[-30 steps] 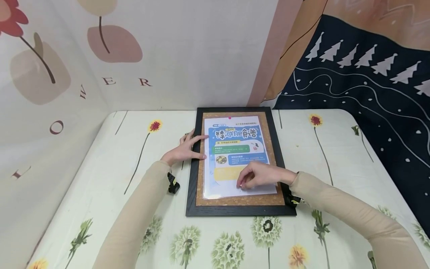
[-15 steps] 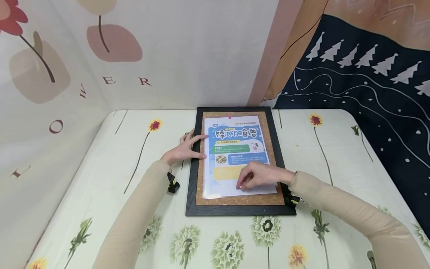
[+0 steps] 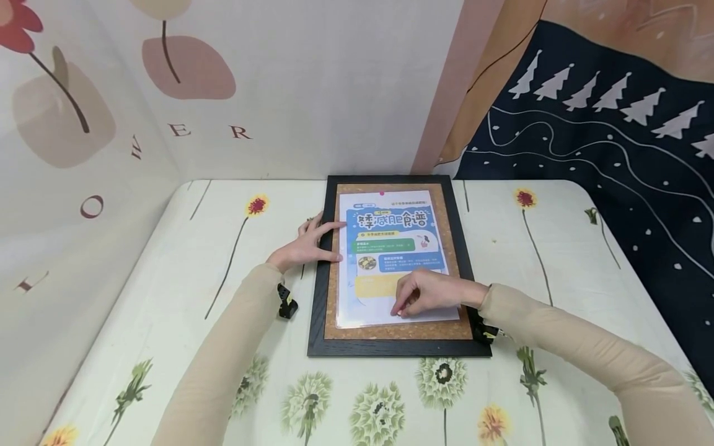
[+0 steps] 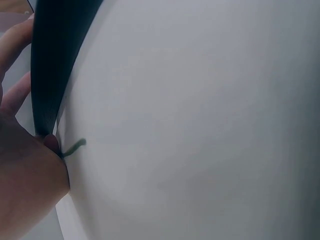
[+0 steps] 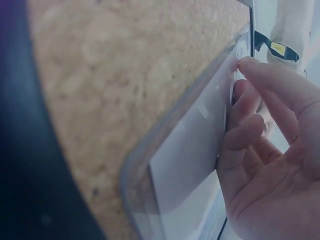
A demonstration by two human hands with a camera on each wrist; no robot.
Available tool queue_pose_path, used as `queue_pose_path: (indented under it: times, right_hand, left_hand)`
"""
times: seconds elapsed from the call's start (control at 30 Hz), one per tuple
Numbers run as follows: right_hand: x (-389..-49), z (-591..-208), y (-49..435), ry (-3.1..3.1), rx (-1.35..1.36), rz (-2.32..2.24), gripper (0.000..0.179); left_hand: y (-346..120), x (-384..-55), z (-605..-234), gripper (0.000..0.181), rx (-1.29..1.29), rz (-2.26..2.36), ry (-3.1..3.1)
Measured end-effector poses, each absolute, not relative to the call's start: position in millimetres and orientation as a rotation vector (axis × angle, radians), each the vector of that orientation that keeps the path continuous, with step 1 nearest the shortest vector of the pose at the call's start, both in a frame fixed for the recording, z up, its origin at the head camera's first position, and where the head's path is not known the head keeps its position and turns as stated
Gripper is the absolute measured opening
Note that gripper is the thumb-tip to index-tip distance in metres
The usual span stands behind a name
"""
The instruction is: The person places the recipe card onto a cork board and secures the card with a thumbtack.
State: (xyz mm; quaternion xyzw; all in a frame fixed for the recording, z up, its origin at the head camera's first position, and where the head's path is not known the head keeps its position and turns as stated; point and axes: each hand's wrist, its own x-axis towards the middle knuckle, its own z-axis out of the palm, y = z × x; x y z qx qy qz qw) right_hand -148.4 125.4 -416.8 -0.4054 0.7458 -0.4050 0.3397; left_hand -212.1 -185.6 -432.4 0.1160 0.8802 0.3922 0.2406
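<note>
A white tabletop (image 3: 184, 254) is printed with red-centred yellow flowers (image 3: 257, 205) and pale green dandelion-like heads (image 3: 377, 406). Behind it stands a whitish backdrop (image 3: 323, 93) with dark red capital letters (image 3: 238, 132) and a slanting dusty-pink stripe (image 3: 446, 93). At right, a navy-blue backdrop (image 3: 586, 130) carries a row of white fir trees (image 3: 612, 93).

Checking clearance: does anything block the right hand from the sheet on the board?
Nothing visible blocks it: the right hand is at the lower part of the sheet. A tiny pale thing, unidentifiable, shows at its fingertips. The left hand is at the board's left edge.
</note>
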Motion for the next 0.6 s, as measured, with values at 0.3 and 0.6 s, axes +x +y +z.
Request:
queue_pose_path:
  times: [0.3,0.6]
  right_hand:
    - [-146.5,-416.0,123.4,1.975,-1.075,-1.024,0.015]
    - [-147.2,-417.4,122.9,1.988,-1.09,-0.987,0.02]
  left_hand:
    - [-184.5,-211.5,-431.7,0.08,0.309,1.073,2.412]
    - [-184.5,-211.5,-432.8,0.08,0.305,1.074,2.41]
